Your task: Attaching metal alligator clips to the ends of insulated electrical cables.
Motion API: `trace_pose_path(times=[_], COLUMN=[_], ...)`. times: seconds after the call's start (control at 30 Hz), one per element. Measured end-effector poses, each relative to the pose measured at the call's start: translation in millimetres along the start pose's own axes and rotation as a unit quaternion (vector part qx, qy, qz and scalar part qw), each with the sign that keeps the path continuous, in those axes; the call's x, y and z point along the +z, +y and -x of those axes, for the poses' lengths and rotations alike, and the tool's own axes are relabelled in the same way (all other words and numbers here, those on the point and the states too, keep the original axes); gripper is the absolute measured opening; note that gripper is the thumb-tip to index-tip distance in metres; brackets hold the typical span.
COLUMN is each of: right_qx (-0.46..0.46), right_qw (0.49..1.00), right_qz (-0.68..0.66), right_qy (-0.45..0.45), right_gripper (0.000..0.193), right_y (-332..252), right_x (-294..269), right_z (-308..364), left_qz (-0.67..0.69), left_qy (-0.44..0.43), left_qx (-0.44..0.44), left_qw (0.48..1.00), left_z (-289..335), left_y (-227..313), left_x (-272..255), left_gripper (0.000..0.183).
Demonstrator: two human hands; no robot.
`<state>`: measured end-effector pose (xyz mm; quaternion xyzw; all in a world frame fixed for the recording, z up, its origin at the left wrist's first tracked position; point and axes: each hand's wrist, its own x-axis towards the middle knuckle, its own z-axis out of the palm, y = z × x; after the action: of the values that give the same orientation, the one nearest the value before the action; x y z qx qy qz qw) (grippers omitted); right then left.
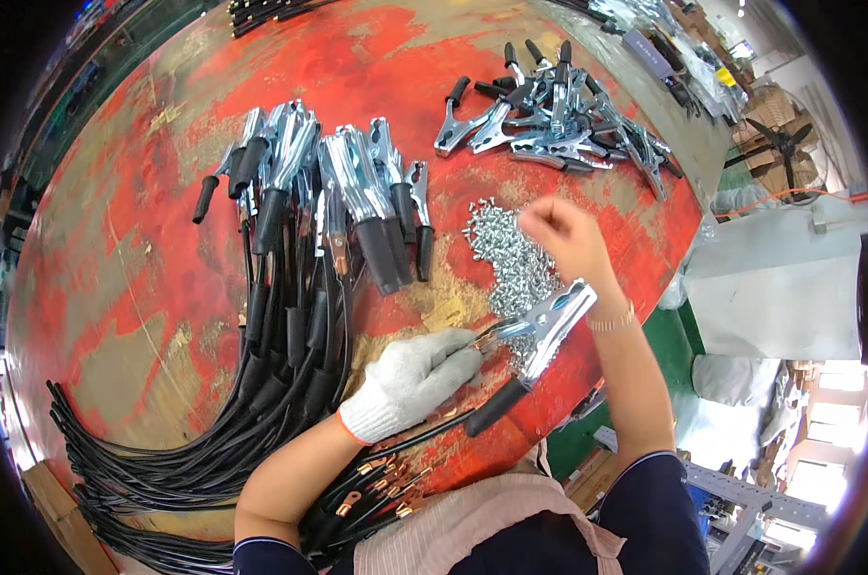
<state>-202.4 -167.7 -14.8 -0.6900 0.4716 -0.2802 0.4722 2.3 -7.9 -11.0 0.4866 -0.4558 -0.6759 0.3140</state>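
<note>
I'm watching my feed, and the left hand [420, 376], in its white knit glove, has its fingers folded firmly around the lug end of a spring clamp [555, 333], just right of and below centre frame. That grip looks chosen to pin copper lug [489, 339] and clamp arm together, leaving the rest of the metal clear.

Up and right of it, the bare right hand [560, 233] hangs over the edge of the screw pile [504, 251], fingers curled in toward the thumb; it's blurred, so I can't tell whether a screw is pinched there. The pile lies right beside the held clamp, I'd say to keep the reach short.

Now the clamp's direction: its mouth points to the upper right, its black-sleeved handle [497, 408] slants to the lower left, and the long axis runs along that diagonal.

Farther out, a heap of loose clamps [563, 125] sits upper right, apparently within right-hand range. Left of centre, cabled clamps [365, 196] are bunched together, heads up the frame, black cables [180, 470] sweeping to the lower left, probably so nothing tangles on the red table [108, 259].
</note>
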Motion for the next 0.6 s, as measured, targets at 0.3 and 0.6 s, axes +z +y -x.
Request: trace_pose_path(times=[0.3, 0.6], right_qx=[0.110, 0.125], right_qw=[0.945, 0.938], right_qz=[-0.308, -0.320], right_qy=[-0.015, -0.049], right_gripper=[0.010, 0.006], right_y=[7.3, 1.1], right_x=[46.7, 41.3], right_z=[128.6, 127.8], left_qz=[-0.118, -0.138], left_qy=[-0.031, -0.045], left_qx=[0.035, 0.076], left_qw=[0.992, 0.986], left_z=[7.9, 11.0], left_y=[4.1, 2.4], left_x=[7.3, 14.5], left_gripper=[0.029, 0.030])
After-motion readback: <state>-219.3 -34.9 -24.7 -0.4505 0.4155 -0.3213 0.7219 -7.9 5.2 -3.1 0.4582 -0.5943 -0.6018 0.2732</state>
